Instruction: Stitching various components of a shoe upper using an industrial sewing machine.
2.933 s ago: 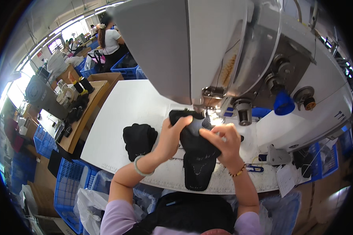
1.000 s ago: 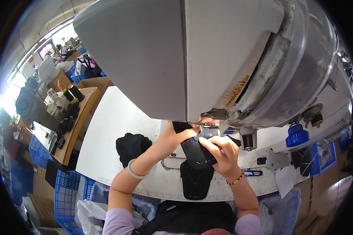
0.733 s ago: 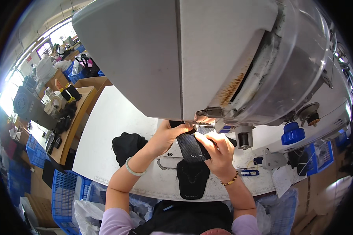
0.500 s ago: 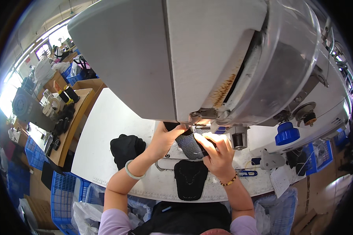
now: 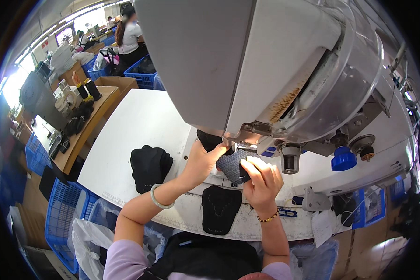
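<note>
A padded fabric piece (image 5: 230, 167), grey mesh with black parts, lies under the needle area of a large white sewing machine (image 5: 186, 65). My left hand (image 5: 200, 163) pinches its black far-left part between thumb and fingers, close to the presser foot (image 5: 229, 143). At the piece's right edge, my right hand (image 5: 262, 183) grips the black border with bent fingers. Nearer to me, a flat black shaped pad (image 5: 221, 210) with a stitched outline rests on the white table (image 5: 121, 135). A stack of black fabric pieces (image 5: 150, 169) sits left of my left forearm.
Blue thread snips (image 5: 287, 212) lie right of my right wrist. A blue knob (image 5: 343, 158) hangs under the machine arm. Blue crates (image 5: 63, 224) and plastic bags stand below the table edge. Behind on the left are a wooden bench (image 5: 95, 114) and another person (image 5: 128, 39).
The whole view has shifted, and another person now shows at the back left. My right hand has drawn back slightly from the needle area, still gripping the fabric piece's edge.
</note>
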Available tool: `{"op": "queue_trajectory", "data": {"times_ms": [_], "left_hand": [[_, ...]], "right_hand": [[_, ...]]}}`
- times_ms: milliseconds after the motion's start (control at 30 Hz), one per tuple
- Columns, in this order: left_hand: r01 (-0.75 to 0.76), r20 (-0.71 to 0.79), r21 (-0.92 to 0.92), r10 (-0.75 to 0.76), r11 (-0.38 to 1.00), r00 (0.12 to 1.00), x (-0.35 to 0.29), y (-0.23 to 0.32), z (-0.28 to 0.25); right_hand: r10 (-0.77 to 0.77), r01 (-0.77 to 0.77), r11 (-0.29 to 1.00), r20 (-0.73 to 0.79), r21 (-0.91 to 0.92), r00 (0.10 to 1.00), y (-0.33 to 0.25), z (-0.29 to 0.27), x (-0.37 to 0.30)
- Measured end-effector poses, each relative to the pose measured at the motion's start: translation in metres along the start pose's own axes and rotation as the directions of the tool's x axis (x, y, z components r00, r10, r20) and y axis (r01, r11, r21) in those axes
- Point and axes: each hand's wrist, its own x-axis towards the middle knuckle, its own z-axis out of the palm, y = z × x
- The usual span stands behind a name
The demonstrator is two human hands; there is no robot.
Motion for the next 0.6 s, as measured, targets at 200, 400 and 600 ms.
{"op": "queue_trajectory", "data": {"times_ms": [200, 400, 600], "left_hand": [[0.142, -0.052, 0.061, -0.138, 0.988, 0.989, -0.010, 0.016, 0.010], [-0.017, -0.168, 0.156, 0.043, 0.988, 0.985, -0.016, 0.006, 0.023], [-0.198, -0.321, 0.261, 0.279, 0.945, 0.905, -0.019, 0.002, 0.041]], "right_hand": [[0.127, -0.127, 0.992, 0.008, 0.019, 0.992, 0.006, -0.002, -0.007], [0.206, -0.209, 0.975, -0.045, -0.072, 0.977, 0.016, 0.002, -0.014], [0.462, -0.459, 0.887, -0.054, 0.056, 0.885, 0.026, 0.015, -0.020]]}}
